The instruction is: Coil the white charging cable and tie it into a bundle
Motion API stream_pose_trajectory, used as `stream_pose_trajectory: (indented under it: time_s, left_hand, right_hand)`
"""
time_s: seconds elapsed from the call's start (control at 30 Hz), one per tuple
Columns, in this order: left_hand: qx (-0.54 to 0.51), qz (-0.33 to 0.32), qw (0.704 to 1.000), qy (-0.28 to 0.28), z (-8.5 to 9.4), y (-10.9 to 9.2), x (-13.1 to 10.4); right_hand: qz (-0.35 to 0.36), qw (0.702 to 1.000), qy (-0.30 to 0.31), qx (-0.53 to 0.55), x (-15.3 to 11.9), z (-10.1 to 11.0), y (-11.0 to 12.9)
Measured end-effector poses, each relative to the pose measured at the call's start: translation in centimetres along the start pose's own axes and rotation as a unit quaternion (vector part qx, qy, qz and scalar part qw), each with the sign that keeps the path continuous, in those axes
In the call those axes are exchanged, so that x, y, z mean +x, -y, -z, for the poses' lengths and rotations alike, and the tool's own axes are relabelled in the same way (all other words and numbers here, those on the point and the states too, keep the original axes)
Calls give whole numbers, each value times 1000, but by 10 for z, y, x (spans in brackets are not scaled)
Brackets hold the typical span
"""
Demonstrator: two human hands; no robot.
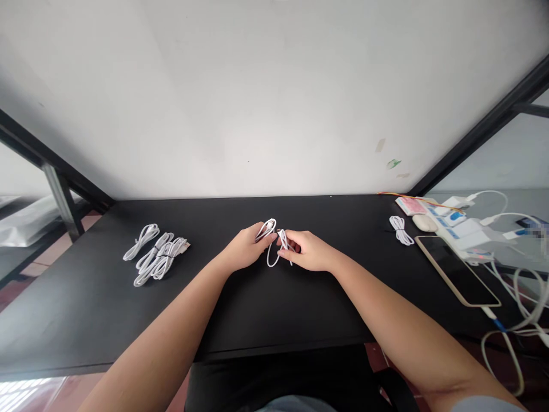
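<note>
Over the middle of the black table, a white charging cable (pixel 273 256) runs between my two hands, with a loop hanging below them. My left hand (pixel 249 247) is closed, pinching a coiled part of it between thumb and fingers. Part of that coil and a pale connector show above the thumb. Opposite it, my right hand (pixel 305 250) is closed on another folded part of the white cable, its fingers curled under and partly hidden. The hands are a short way apart.
Several bundled white cables (pixel 160 257) lie on the table (pixel 291 315) at left. One more white bundle (pixel 401 230) sits at right, near a phone (pixel 458 270), a power strip (pixel 450 226) with white chargers, and tangled cords (pixel 529 300). A white wall (pixel 257 103) rises behind.
</note>
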State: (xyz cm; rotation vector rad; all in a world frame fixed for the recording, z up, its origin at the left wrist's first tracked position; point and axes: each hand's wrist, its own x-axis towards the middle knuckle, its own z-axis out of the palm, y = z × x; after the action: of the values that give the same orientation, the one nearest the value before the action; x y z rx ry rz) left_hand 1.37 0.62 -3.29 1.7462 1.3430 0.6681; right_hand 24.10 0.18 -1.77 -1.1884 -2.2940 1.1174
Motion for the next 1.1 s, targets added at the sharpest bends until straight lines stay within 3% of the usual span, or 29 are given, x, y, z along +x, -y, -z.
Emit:
stream_pose_trajectory:
  time_s: [0.63,0.87,1.1]
  left_hand:
    - [-16,-9,1000,0,1,-2,-1]
    - [47,21,999,15,2,-3,-1]
    - [37,11,999,18,2,-2,-1]
  right_hand:
    - [-3,1000,8,-10,0,0,1]
    - [-5,1000,9,-11,0,0,1]
    - [-6,1000,10,-7,0,0,1]
